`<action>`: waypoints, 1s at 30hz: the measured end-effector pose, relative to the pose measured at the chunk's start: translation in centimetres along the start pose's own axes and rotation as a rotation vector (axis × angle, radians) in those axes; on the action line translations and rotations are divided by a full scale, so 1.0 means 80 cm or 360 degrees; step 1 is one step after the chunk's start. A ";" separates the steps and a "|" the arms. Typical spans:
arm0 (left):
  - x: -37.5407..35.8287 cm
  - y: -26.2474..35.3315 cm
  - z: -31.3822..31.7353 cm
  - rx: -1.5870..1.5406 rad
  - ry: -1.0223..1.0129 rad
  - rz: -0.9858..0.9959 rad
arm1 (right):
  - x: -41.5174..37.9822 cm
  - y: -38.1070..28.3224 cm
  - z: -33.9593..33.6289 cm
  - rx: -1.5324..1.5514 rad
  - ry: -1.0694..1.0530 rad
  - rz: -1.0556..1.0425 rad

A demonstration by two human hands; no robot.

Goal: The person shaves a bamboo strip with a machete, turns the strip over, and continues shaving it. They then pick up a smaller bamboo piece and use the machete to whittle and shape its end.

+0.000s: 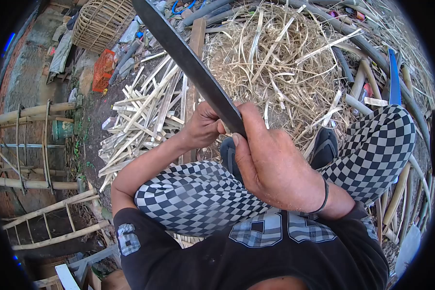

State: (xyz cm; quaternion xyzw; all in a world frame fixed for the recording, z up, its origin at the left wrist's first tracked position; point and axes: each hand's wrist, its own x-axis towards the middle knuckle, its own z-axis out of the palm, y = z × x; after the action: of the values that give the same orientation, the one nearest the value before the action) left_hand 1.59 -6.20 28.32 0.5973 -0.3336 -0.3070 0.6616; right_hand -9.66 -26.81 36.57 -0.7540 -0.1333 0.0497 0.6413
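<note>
My right hand [280, 164] is closed round the lower end of a machete [191, 65], its grip hidden in my palm. The long dark blade slants up and left, out of the top of the view. My left hand [201, 126] is just left of the blade's lower part, partly behind it, with its fingers curled together. What those fingers hold, if anything, is hidden. Beyond my hands lies a heap of thin curled bamboo shavings [270, 63]. Split bamboo strips [142, 113] are piled to the left, beside an upright-running wooden plank [192, 92].
My checkered trouser knees [198, 193] spread either side of my sandals [325, 147]. A blue saw blade [394, 77] stands by the right knee, near bamboo poles [358, 82]. At left are a woven basket [103, 25], an orange crate [103, 71] and a bamboo ladder [58, 237].
</note>
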 end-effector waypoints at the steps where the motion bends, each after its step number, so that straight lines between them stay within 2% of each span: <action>1: 0.000 -0.001 -0.001 -0.0032 -0.0028 -0.0004 | -0.001 0.001 0.002 0.0006 -0.0001 0.0006; 3: -0.001 0.000 0.000 -0.0044 -0.0025 0.0000 | -0.001 0.003 0.004 -0.0056 0.0082 -0.0091; 9: -0.001 0.001 0.001 -0.0029 0.0044 -0.0037 | 0.000 0.009 0.002 -0.0001 0.0045 -0.0089; 12: 0.000 -0.001 0.003 0.0073 0.0027 0.0074 | -0.002 -0.001 0.000 -0.0007 0.0022 -0.0028; 15: 0.001 0.005 0.010 -0.0094 0.0092 0.0091 | -0.002 -0.001 -0.002 -0.0038 -0.0004 -0.0044; 17: 0.002 0.014 0.010 0.0150 0.0118 -0.0151 | -0.002 0.001 -0.002 -0.0028 -0.0020 -0.0041; 21: 0.001 0.011 -0.001 0.0190 0.0030 -0.0269 | -0.004 0.001 0.002 -0.0015 -0.0008 -0.0027; 23: 0.009 0.009 0.008 -0.0154 -0.0117 0.0112 | -0.004 -0.003 0.000 -0.0019 -0.0030 0.0036; 26: 0.014 0.025 0.009 -0.0194 -0.0266 0.0113 | -0.010 -0.013 -0.003 -0.0084 -0.0042 0.0036; 27: 0.010 0.021 0.007 -0.0205 -0.0258 0.0100 | -0.014 -0.015 -0.001 -0.0130 -0.0047 -0.0022; 29: 0.002 0.013 0.004 -0.0014 -0.0059 -0.0320 | -0.006 0.002 0.001 -0.0124 -0.0070 0.0010; 30: 0.001 0.010 0.008 0.0035 0.0098 -0.0245 | -0.001 0.007 -0.001 -0.0135 -0.0070 0.0030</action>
State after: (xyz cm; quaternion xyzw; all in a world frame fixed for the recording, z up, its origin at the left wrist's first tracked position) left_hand 1.08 -6.55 29.16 0.6376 -0.2696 -0.3349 0.6393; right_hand -9.62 -27.02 36.04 -0.7804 -0.1424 0.0666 0.6052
